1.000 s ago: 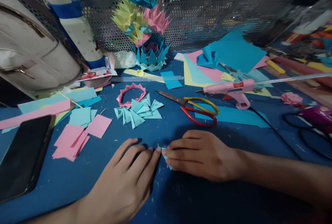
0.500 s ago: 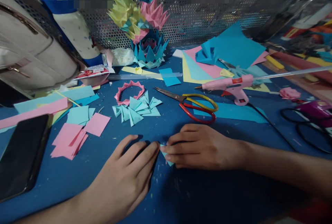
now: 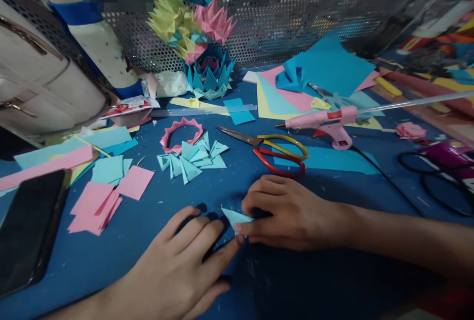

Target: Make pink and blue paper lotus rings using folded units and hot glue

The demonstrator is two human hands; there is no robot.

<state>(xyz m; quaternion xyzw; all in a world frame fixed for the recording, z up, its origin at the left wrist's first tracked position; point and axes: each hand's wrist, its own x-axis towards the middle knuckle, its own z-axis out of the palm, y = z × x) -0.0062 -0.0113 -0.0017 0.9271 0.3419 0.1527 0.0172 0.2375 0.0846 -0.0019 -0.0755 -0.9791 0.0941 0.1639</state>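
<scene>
A small light-blue folded paper triangle (image 3: 234,217) lies on the blue tabletop between my hands. The fingers and thumb of my right hand (image 3: 285,214) are closed on its right side and cover part of it. My left hand (image 3: 185,256) is spread palm down, with one fingertip at the paper's lower edge beside the right thumb. Beyond them sits a cluster of light-blue folded paper pieces (image 3: 194,154). Behind these stands a pink zigzag paper ring (image 3: 171,147). Scissors (image 3: 255,143) with one red and one yellow handle lie open past my right hand.
At the left are pink paper squares (image 3: 94,201) and a black phone (image 3: 33,226). A pink glue gun (image 3: 326,121) and its cord lie at the right. Folded paper flowers (image 3: 213,21) stand at the back by a perforated metal panel, near a glue bottle (image 3: 99,46).
My left fingers have spread and shifted from the triangle's left tip to its lower edge. More of the triangle shows now, and it has turned slightly in my right fingers.
</scene>
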